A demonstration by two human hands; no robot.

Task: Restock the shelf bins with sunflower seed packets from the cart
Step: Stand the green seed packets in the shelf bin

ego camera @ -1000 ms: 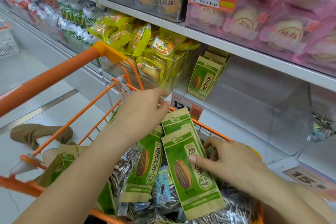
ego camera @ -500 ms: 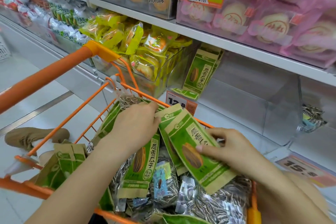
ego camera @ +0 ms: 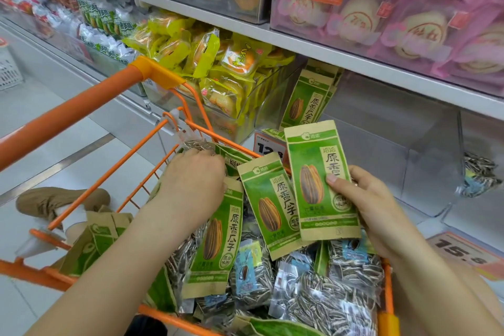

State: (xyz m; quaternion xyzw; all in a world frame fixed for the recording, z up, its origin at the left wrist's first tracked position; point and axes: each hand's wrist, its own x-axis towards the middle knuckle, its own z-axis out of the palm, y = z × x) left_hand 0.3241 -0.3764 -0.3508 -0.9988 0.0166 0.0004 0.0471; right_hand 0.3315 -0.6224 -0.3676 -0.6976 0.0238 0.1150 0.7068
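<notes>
Right hand (ego camera: 365, 199) pinches two packets (ego camera: 319, 185); left hand (ego camera: 196, 180) grasps another at centre frame. The loosely fanned pair could slip apart.

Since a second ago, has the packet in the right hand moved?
Yes. The right hand has raised its green packet upright, off the cart pile, toward the shelf.

Matt kraft-paper green packets (ego camera: 319, 185); glossy clear-plastic seed bags (ego camera: 327, 300); smooth orange-coated wire cart (ego camera: 114, 172); transparent plastic shelf bins (ego camera: 381, 150) far right.
</notes>
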